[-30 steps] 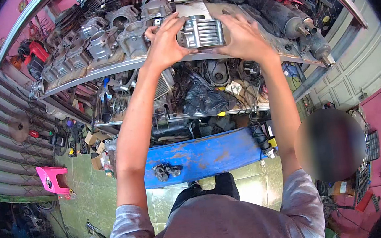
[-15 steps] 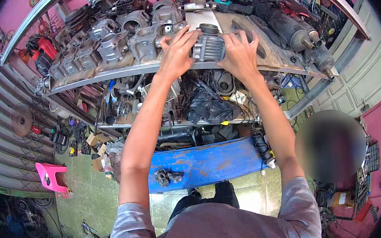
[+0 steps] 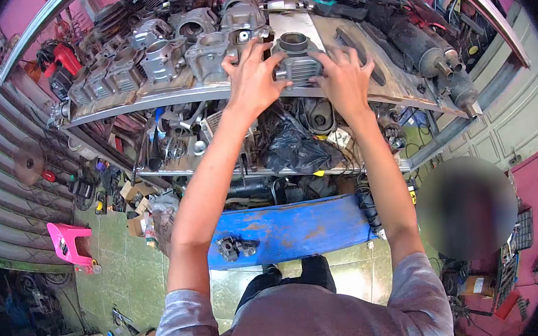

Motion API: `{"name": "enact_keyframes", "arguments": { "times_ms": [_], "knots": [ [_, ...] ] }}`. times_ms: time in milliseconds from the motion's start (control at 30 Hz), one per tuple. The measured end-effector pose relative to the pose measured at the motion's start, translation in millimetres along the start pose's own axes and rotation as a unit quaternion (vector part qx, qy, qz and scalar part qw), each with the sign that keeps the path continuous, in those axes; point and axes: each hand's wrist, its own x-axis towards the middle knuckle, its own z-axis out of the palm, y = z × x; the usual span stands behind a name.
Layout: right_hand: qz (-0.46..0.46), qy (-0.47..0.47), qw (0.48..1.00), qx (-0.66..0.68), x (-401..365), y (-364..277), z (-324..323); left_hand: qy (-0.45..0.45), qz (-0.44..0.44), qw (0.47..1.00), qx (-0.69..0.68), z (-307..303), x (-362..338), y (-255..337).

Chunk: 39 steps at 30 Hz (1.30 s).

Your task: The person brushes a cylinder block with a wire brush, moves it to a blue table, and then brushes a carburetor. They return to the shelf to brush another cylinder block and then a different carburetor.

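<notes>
Between my two hands stands a grey finned engine cylinder block (image 3: 301, 69) at the front edge of the upper shelf (image 3: 146, 104). Its round sleeve (image 3: 294, 40) points up, and the fins face me. On the block's left side, my left hand (image 3: 254, 79) has its thumb and fingers bent round it. My right hand (image 3: 345, 75) grips the opposite side, thumb low and fingers over the upper edge. Immediately left of my left hand sits another grey cylinder block (image 3: 209, 56), in a row of similar ones. Parts of the held block are hidden behind my fingers.
Rusty exhaust mufflers (image 3: 416, 47) lie on the shelf's right side. Below, the lower shelf holds a black plastic bag (image 3: 299, 149) and assorted parts. A blue bench (image 3: 314, 228) carries a small dark metal part (image 3: 236, 247). A pink stool (image 3: 72, 244) stands left on the floor.
The cylinder block has tipped from leaning back to more upright, so its sleeve opening shows more. Both hands have stayed on its sides. The view has shifted slightly.
</notes>
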Motion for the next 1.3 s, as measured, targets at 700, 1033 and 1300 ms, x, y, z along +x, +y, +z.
{"name": "enact_keyframes", "arguments": {
  "times_ms": [700,1033,1300],
  "knots": [
    [0.122,-0.017,0.990,0.069,51.4,-49.4,51.7,-0.030,-0.049,0.994,0.096,7.5,19.7,-58.7],
    [0.116,-0.050,0.990,0.062,67.4,-53.2,62.3,-0.080,-0.068,0.987,0.121,7.5,30.5,-69.9],
    [0.119,-0.051,0.989,0.066,69.9,-53.1,69.2,-0.074,-0.057,0.986,0.142,10.3,30.6,-74.9]
  ]
}}
